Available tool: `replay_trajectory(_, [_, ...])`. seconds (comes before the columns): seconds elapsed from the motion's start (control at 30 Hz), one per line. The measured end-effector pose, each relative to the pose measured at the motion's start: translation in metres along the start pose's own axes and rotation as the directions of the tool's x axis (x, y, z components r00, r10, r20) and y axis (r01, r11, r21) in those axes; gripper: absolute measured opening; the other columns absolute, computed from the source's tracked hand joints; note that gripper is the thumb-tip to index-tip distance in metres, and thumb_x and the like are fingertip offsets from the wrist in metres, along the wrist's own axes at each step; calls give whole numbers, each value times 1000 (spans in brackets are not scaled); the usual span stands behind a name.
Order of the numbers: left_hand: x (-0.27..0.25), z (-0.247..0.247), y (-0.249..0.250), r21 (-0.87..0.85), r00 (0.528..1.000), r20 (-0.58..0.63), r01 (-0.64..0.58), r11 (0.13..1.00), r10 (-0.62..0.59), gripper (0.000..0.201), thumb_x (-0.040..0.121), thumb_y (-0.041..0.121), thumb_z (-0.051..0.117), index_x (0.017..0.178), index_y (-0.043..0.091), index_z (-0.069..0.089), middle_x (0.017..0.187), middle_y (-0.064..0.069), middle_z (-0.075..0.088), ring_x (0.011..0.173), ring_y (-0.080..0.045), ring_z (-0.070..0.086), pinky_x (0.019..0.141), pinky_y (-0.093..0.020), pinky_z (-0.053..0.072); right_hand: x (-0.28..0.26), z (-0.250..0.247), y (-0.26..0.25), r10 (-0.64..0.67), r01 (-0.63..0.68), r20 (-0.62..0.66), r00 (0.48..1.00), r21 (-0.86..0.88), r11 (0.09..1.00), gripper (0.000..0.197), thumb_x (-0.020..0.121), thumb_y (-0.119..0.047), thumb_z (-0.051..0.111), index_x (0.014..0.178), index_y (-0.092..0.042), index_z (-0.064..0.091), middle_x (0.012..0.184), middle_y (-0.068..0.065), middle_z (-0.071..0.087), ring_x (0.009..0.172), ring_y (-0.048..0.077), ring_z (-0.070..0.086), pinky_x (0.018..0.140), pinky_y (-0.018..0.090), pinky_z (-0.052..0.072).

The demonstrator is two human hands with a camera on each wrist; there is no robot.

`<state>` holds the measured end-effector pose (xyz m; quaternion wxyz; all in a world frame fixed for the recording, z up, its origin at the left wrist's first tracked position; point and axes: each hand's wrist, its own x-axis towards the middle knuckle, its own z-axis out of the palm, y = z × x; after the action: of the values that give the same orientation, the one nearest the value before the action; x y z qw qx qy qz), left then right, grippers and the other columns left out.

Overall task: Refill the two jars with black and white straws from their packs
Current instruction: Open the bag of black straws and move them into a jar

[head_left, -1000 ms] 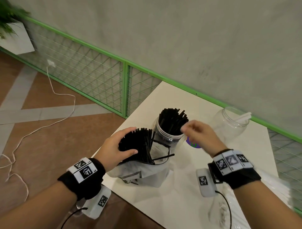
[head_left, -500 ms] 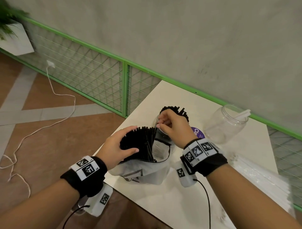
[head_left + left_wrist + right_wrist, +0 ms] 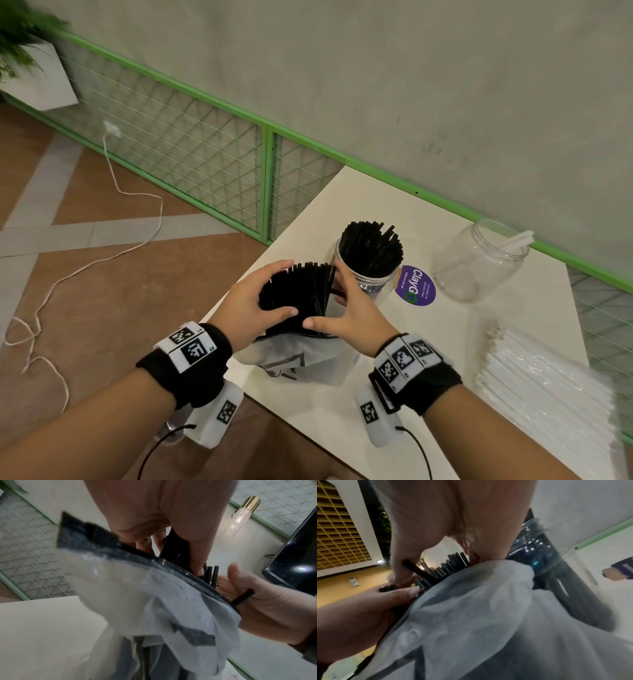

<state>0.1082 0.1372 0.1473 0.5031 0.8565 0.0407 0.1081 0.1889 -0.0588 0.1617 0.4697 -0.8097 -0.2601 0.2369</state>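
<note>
A bundle of black straws [image 3: 294, 294] stands in its crumpled clear-white pack [image 3: 301, 359] at the table's near left corner. My left hand [image 3: 270, 291] grips the bundle from the left, thumb in front. On the other side my right hand [image 3: 329, 298] curls round the same bundle. Just behind them a clear jar [image 3: 368, 281] is packed with black straws [image 3: 371, 246]. A second clear jar [image 3: 479, 263] to the right holds one white straw [image 3: 517, 240]. In the left wrist view, fingers [image 3: 197, 561] press into the straws [image 3: 171, 550] above the pack [image 3: 154, 601].
A pack of white straws [image 3: 548, 383] lies at the table's right edge. A purple sticker [image 3: 414, 286] sits between the jars. The white table [image 3: 428, 359] meets a green-framed mesh fence [image 3: 205, 161] and a wall; a white cable [image 3: 102, 257] trails on the floor at left.
My right hand came back from over the jar of black straws, down and left to the pack, and took hold of the bundle. The left hand stayed on the bundle.
</note>
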Motion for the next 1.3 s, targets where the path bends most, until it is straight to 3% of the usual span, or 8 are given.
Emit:
replay_trajectory(0.1, [0,0,0,10,1000,4,-6,1000,6,68,74,21,78,132,37,46,126,20,53,119,-1,49,102,-25,40,8,8,-8,8,-10,-30,1000,-62,998,108,70,-34,83,151,-26,14,137,-11,36,131,0,28,109,22,25])
replay_trajectory(0.33, [-2,-2,-2,0,1000,-27,9,1000,-9,66,74,19,79,129,40,48,118,27,54,109,5,53,91,-7,40,19,8,-6,31,-22,-71,997,120,993,32,83,-35,72,111,-24,63,108,-4,67,105,11,62,94,29,47])
replay_trajectory(0.53, [-1,-2,-4,-3,1000,-20,15,1000,-15,67,75,20,78,130,41,47,118,25,54,110,0,53,93,-12,39,1,-19,2,10,-23,111,994,120,993,79,69,-74,62,135,-37,41,136,-14,49,127,2,45,103,18,38])
replay_trajectory(0.73, [-1,-1,-3,7,1000,-13,9,1000,-9,66,75,20,78,131,37,47,125,19,54,116,-2,50,99,-19,38,-10,-20,5,-56,69,231,971,-48,996,88,67,-26,86,136,-43,34,137,-27,43,129,-11,37,106,11,29])
replay_trajectory(0.87, [-1,-2,-2,16,1000,-7,-1,1000,1,67,76,20,77,131,40,46,125,25,49,119,3,45,100,-17,34,-4,-6,18,-117,143,158,981,-170,975,93,63,-47,86,141,-40,36,139,-18,46,134,3,37,113,31,32])
replay_trajectory(1.03, [-3,0,-1,25,1000,-1,-8,1000,8,68,75,18,77,131,40,46,120,26,52,113,1,51,95,-13,39,11,6,16,-97,88,-56,994,-155,984,60,61,-63,76,114,-47,54,113,-9,57,115,20,50,101,44,44])
replay_trajectory(1.17, [-4,-1,0,9,1000,-9,10,1000,-9,69,75,17,77,132,38,46,123,22,54,113,-1,53,96,-19,41,16,4,7,-110,101,-93,990,-92,991,35,75,-36,79,101,-19,64,98,-1,65,96,16,61,87,33,51])
replay_trajectory(1.3, [-8,-2,-1,-27,999,-46,27,999,-28,66,76,8,74,128,40,48,109,17,62,95,4,59,82,-9,44,9,-6,-4,-110,118,-134,985,52,992,10,84,-18,72,82,-24,64,78,-12,65,79,4,62,75,16,47])
